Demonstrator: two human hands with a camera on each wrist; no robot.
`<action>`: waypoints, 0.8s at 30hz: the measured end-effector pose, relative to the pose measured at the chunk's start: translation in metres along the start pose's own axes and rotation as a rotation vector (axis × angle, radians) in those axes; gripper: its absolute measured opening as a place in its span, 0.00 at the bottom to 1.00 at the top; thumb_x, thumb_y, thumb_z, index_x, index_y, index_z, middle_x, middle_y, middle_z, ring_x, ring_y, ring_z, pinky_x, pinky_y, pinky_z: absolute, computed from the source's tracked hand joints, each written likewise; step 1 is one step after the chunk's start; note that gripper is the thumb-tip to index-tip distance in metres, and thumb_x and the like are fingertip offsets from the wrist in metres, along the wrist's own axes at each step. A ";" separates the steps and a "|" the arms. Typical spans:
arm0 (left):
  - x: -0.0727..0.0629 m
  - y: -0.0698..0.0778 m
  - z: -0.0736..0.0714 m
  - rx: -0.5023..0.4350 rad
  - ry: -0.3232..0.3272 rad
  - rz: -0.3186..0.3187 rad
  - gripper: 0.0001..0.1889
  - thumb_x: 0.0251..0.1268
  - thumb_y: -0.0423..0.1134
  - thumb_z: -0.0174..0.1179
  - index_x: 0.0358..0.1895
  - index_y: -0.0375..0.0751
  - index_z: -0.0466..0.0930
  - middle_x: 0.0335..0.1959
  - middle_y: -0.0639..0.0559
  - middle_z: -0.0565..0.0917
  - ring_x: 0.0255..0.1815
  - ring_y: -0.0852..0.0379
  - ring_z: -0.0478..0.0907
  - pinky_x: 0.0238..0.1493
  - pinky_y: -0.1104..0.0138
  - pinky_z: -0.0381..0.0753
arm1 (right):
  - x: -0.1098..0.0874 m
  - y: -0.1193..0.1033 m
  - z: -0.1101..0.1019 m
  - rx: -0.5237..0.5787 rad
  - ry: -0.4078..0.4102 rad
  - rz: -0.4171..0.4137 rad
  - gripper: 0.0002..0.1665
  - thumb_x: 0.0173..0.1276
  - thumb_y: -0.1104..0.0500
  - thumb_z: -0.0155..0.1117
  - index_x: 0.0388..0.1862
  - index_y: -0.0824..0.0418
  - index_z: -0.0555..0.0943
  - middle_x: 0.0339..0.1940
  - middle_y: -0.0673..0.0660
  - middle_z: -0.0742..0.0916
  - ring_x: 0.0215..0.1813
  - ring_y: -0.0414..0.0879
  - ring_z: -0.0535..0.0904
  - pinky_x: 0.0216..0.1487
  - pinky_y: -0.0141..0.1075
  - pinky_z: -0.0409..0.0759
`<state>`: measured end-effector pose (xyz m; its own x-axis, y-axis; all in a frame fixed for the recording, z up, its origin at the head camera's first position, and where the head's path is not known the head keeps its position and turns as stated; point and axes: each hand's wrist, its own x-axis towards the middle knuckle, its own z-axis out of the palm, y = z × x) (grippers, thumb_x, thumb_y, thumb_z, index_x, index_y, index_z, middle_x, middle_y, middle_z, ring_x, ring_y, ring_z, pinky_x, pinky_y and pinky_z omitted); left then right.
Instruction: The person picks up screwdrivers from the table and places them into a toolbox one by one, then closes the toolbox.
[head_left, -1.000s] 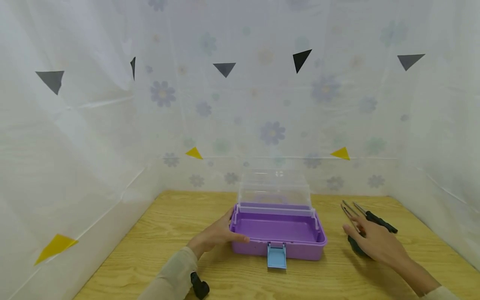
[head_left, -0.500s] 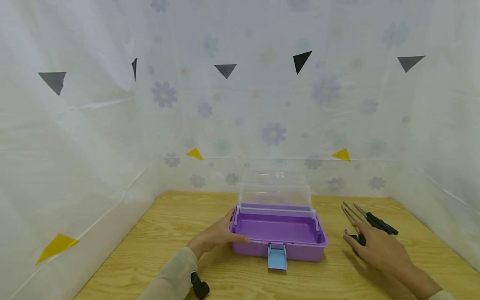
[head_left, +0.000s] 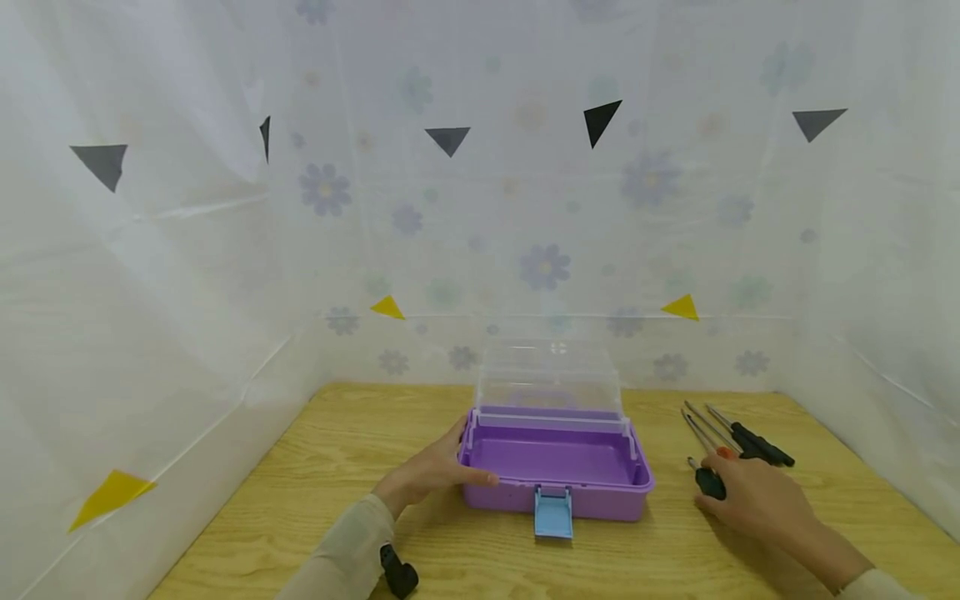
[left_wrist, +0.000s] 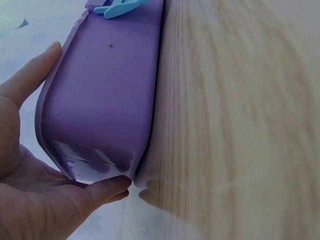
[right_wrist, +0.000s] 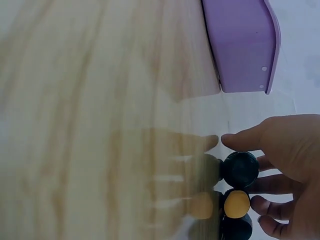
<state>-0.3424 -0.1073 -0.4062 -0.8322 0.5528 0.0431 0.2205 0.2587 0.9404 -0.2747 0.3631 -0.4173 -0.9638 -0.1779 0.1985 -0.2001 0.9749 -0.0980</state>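
Observation:
My left hand (head_left: 435, 471) holds the left end of a purple plastic toolbox (head_left: 517, 500), thumb over its front rim and fingers along the end wall (left_wrist: 95, 160). The toolbox stands with its clear lid (head_left: 551, 375) raised and its blue latch (head_left: 553, 512) hanging down. Over on the right, my right hand (head_left: 761, 496) hovers low at a short screwdriver (head_left: 708, 483) with a dark green handle. Its thumb lies on the table side of that handle (right_wrist: 241, 169), fingers spread loosely on the other side. An orange handle end (right_wrist: 236, 204) sits right beside it.
Black-handled screwdrivers (head_left: 761, 444) lie behind the right hand, metal shafts toward the back wall. The wooden table (head_left: 345, 433) is enclosed by white plastic sheeting (head_left: 187, 333). A small black object (head_left: 399, 573) is at the left sleeve.
My right thumb has shifted off the short screwdriver to its near side, so more of the handle and an orange end now show. The left hand and toolbox stay put.

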 end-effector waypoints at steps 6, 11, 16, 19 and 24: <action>0.001 -0.001 0.000 -0.013 -0.006 0.000 0.66 0.56 0.45 0.78 0.85 0.41 0.34 0.79 0.34 0.58 0.73 0.37 0.65 0.75 0.43 0.57 | 0.003 0.002 -0.002 0.027 -0.005 -0.005 0.32 0.59 0.44 0.81 0.55 0.63 0.84 0.27 0.47 0.84 0.23 0.40 0.75 0.21 0.40 0.74; 0.001 -0.001 0.000 -0.002 -0.003 -0.010 0.65 0.56 0.45 0.78 0.85 0.42 0.34 0.80 0.35 0.57 0.75 0.36 0.63 0.75 0.41 0.55 | 0.005 0.001 -0.004 0.094 -0.028 0.029 0.28 0.59 0.47 0.80 0.52 0.62 0.85 0.35 0.52 0.88 0.27 0.42 0.79 0.23 0.41 0.76; 0.000 0.000 0.001 -0.006 -0.007 -0.009 0.65 0.56 0.45 0.78 0.85 0.42 0.33 0.80 0.34 0.57 0.75 0.36 0.63 0.75 0.41 0.55 | 0.003 -0.001 -0.009 0.181 -0.027 0.080 0.25 0.64 0.50 0.76 0.53 0.65 0.85 0.36 0.55 0.88 0.28 0.47 0.80 0.23 0.42 0.76; 0.001 0.000 0.001 -0.008 -0.008 -0.004 0.65 0.56 0.45 0.78 0.85 0.44 0.33 0.79 0.34 0.58 0.74 0.36 0.64 0.75 0.41 0.56 | 0.001 -0.002 -0.013 0.200 0.014 0.099 0.24 0.67 0.53 0.73 0.55 0.67 0.84 0.31 0.52 0.87 0.26 0.45 0.77 0.23 0.41 0.73; 0.001 0.000 0.000 -0.007 -0.004 -0.002 0.65 0.56 0.44 0.78 0.85 0.44 0.33 0.80 0.34 0.58 0.74 0.35 0.63 0.75 0.40 0.55 | 0.001 0.001 -0.015 0.231 0.085 0.089 0.23 0.68 0.55 0.72 0.57 0.69 0.85 0.20 0.48 0.83 0.18 0.44 0.72 0.19 0.38 0.69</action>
<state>-0.3434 -0.1066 -0.4065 -0.8308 0.5551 0.0399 0.2149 0.2540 0.9430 -0.2731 0.3656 -0.4022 -0.9631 -0.0718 0.2595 -0.1599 0.9280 -0.3365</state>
